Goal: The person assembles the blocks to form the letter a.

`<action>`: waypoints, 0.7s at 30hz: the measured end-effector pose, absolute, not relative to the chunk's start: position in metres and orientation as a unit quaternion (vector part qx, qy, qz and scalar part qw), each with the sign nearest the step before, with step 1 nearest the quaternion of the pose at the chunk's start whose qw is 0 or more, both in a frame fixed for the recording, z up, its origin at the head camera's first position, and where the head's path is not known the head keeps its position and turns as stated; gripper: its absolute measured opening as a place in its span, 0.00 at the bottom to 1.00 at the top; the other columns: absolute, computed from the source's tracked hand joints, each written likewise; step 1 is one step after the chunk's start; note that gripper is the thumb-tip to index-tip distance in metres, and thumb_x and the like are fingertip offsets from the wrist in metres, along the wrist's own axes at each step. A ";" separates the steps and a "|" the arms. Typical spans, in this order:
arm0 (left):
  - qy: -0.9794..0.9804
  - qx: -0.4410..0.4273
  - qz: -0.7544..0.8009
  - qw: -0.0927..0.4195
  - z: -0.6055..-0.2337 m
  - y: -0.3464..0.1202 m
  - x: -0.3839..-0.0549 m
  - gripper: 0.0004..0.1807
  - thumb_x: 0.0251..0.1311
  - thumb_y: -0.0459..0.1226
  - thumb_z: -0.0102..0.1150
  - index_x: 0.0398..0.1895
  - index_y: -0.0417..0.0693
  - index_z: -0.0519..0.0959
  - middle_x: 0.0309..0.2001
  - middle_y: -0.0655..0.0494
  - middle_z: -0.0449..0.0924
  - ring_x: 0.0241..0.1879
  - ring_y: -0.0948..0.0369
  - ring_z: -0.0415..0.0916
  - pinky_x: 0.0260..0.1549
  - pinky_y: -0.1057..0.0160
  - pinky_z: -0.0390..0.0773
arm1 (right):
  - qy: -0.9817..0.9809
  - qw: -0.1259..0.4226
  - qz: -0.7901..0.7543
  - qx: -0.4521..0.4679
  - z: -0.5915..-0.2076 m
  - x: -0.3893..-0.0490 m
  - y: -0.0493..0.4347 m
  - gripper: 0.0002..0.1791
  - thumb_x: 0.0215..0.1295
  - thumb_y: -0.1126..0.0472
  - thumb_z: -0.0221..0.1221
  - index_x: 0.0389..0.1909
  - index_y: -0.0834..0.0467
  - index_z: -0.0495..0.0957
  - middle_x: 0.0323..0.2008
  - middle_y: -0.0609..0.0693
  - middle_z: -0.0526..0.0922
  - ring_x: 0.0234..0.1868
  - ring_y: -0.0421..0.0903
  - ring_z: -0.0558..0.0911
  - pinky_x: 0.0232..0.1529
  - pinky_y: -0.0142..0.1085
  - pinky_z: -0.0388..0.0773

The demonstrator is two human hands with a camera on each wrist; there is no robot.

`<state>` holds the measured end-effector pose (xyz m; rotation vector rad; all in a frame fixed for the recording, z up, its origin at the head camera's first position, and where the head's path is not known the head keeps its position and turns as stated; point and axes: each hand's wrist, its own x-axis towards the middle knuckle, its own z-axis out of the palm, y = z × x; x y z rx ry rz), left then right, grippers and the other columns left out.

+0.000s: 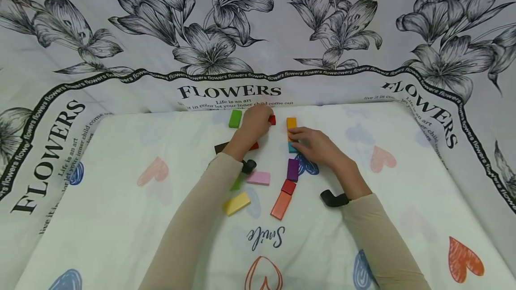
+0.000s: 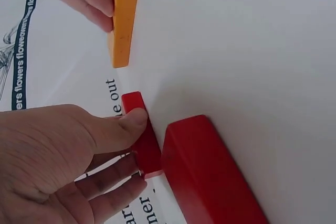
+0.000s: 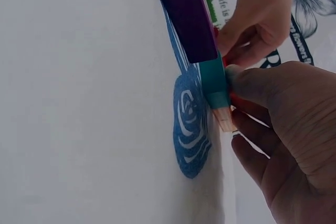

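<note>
My left hand [image 1: 255, 124] pinches a small red block [image 2: 146, 145] between thumb and fingers, near the far edge of the white cloth surface. A larger red block [image 2: 207, 169] lies right beside it in the left wrist view. To the right, my right hand [image 1: 316, 144] touches an orange block [image 1: 291, 123] and the teal block [image 1: 292, 147] lined up end to end with it. Its fingertips rest along their right side and top. A purple block [image 1: 293, 170], a short red block [image 1: 288, 186] and a salmon block [image 1: 281, 206] continue the row toward me.
Loose blocks lie around my left forearm: a green one [image 1: 235, 118], a dark one [image 1: 221, 147], a pink one [image 1: 258, 178] and a yellow one [image 1: 237, 203]. Black straps [image 1: 334, 198] show at the wrists. Behind the surface hangs a flower-printed cloth [image 1: 278, 48].
</note>
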<state>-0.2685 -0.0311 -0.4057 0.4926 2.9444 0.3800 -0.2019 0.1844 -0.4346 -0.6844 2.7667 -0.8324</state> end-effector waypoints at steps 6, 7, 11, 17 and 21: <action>0.976 0.163 0.132 0.065 -0.406 -0.024 -0.267 0.19 0.70 0.35 0.66 0.62 0.45 0.85 0.61 0.50 0.86 0.58 0.51 0.80 0.63 0.57 0.80 | 0.930 0.088 -0.276 -0.227 -0.436 -0.199 0.191 0.22 0.76 0.59 0.63 0.67 0.60 0.81 0.73 0.54 0.78 0.78 0.58 0.72 0.79 0.56 0.67; 0.974 0.171 0.132 0.064 -0.406 -0.024 -0.268 0.18 0.70 0.35 0.67 0.61 0.45 0.85 0.60 0.50 0.86 0.57 0.51 0.80 0.61 0.57 0.80 | 0.930 0.085 -0.278 -0.224 -0.437 -0.198 0.192 0.21 0.76 0.59 0.63 0.67 0.60 0.81 0.73 0.54 0.79 0.78 0.58 0.72 0.79 0.56 0.67; 0.973 0.188 0.113 0.073 -0.407 -0.022 -0.269 0.15 0.70 0.34 0.66 0.57 0.45 0.87 0.55 0.49 0.88 0.50 0.51 0.79 0.54 0.57 0.81 | 0.926 0.094 -0.299 -0.209 -0.441 -0.194 0.193 0.21 0.76 0.59 0.63 0.67 0.58 0.81 0.72 0.53 0.79 0.78 0.57 0.72 0.79 0.55 0.68; 0.976 0.190 0.080 0.071 -0.411 -0.018 -0.271 0.12 0.72 0.34 0.63 0.54 0.45 0.88 0.50 0.50 0.87 0.47 0.52 0.78 0.50 0.58 0.81 | 0.922 0.082 -0.306 -0.224 -0.444 -0.194 0.188 0.21 0.76 0.59 0.63 0.67 0.59 0.81 0.72 0.54 0.79 0.77 0.57 0.74 0.79 0.54 0.69; 0.974 0.196 0.098 0.061 -0.410 -0.013 -0.274 0.11 0.71 0.34 0.64 0.53 0.45 0.88 0.49 0.51 0.89 0.45 0.53 0.79 0.48 0.58 0.82 | 0.922 0.075 -0.297 -0.234 -0.440 -0.199 0.186 0.21 0.76 0.59 0.63 0.66 0.59 0.82 0.71 0.54 0.80 0.77 0.57 0.74 0.78 0.54 0.69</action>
